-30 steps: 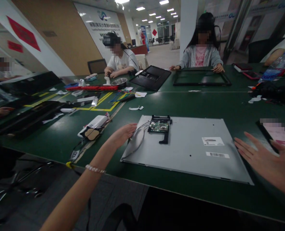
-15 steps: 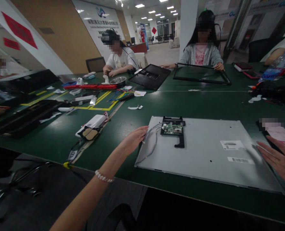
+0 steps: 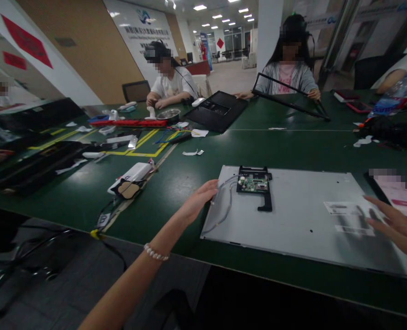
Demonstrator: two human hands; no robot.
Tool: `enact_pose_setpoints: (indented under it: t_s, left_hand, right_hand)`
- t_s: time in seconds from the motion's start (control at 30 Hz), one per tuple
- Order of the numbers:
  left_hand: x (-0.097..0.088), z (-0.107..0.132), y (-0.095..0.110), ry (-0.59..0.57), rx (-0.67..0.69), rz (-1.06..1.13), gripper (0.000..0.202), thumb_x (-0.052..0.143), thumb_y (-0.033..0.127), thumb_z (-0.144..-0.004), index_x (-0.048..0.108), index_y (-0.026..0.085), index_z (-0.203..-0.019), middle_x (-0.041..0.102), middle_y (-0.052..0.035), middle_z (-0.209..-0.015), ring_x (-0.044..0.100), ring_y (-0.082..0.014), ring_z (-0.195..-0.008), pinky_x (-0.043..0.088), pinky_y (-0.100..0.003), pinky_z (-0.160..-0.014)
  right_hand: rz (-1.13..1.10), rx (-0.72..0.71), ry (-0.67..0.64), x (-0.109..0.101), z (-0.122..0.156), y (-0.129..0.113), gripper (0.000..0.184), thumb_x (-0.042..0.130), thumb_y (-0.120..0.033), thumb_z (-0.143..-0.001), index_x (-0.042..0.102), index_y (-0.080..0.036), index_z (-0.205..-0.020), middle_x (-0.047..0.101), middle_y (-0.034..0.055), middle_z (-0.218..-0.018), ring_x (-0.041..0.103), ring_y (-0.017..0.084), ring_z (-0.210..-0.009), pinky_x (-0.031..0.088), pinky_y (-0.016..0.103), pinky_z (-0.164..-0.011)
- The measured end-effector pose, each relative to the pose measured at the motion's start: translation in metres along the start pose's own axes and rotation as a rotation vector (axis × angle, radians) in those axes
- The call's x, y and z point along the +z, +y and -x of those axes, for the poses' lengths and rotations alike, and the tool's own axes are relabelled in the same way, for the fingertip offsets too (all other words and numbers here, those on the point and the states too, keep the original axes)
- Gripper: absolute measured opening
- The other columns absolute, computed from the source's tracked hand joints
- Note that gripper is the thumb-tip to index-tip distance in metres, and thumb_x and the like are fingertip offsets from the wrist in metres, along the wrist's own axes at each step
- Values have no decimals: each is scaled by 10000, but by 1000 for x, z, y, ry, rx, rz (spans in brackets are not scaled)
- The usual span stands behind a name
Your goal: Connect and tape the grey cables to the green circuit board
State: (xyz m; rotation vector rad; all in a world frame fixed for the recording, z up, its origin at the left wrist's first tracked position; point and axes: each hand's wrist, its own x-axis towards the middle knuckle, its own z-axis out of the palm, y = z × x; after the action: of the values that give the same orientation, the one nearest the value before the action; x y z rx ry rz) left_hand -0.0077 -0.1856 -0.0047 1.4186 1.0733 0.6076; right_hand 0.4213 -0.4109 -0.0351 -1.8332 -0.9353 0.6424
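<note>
A silver-grey LCD panel (image 3: 292, 220) lies back side up on the green table in front of me. Fixed near its upper left is a green circuit board (image 3: 253, 183) in a black bracket, with a grey cable (image 3: 229, 201) running down along the left side. My left hand (image 3: 198, 199) rests at the panel's left edge, fingers stretched and close together, their tips at the rim. Over the right part, beside the white labels (image 3: 341, 208), my right hand (image 3: 392, 224) hovers with fingers apart, holding nothing; whether it touches the surface I cannot tell.
A phone (image 3: 401, 195) lies beyond my right hand. To the left sits a white battery pack (image 3: 134, 176) with cables. Across the table, one person tilts a black frame (image 3: 286, 98) near a black back cover (image 3: 217, 110); another sits by a metal bowl (image 3: 169, 114).
The panel has shifted slightly to the right, my left hand with it. My right hand has moved from beside the right edge to over the panel. Opposite, the black frame is tilted up more.
</note>
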Motion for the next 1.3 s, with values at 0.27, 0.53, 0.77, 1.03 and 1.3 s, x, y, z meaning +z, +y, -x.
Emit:
enact_pose_setpoints:
  t_s: [0.27, 0.53, 0.77, 1.03, 1.3]
  left_hand:
    - [10, -22, 25, 38, 436, -640, 808, 634, 396, -809, 273, 210, -1507, 276, -138, -1581, 304, -310, -1433, 294, -475, -1157]
    - [31, -75, 33, -350, 507, -776, 1149, 758, 426, -676, 72, 168, -1561, 88, -160, -1630, 88, -345, -1497, 125, -510, -1214]
    - [27, -97, 21, -411, 494, -727, 1148, 782, 422, -647, 139, 129, -1551, 211, -198, -1590, 241, -350, -1455, 198, -503, -1196]
    - [43, -89, 27, -410, 581, -713, 1101, 781, 408, -649, 187, 170, -1545, 269, -187, -1566, 276, -364, -1433, 211, -539, -1182]
    - [81, -74, 28, -478, 607, -696, 1094, 775, 426, -655, 179, 186, -1541, 278, -191, -1540, 280, -370, -1427, 254, -554, -1164]
  right_hand:
    - [537, -407, -300, 21, -18, 2, 656, 454, -575, -894, 367, -260, -1462, 402, 121, -1526, 307, 338, -1437, 254, 553, -1175]
    - [649, -527, -394, 75, -62, -18, 672, 414, -578, -930, 322, -237, -1501, 393, 134, -1533, 281, 360, -1444, 312, 585, -1131]
    - [898, -591, -262, 110, -76, -11, 601, 306, -512, -980, 412, -181, -1469, 358, 192, -1541, 281, 382, -1438, 309, 593, -1108]
    - [988, -673, -147, 118, -74, -6, 557, 296, -468, -988, 439, -197, -1453, 390, 177, -1527, 331, 367, -1413, 346, 574, -1077]
    - [899, -660, -162, 124, -79, -6, 529, 252, -385, -1007, 457, -169, -1445, 384, 171, -1534, 297, 366, -1433, 320, 557, -1112]
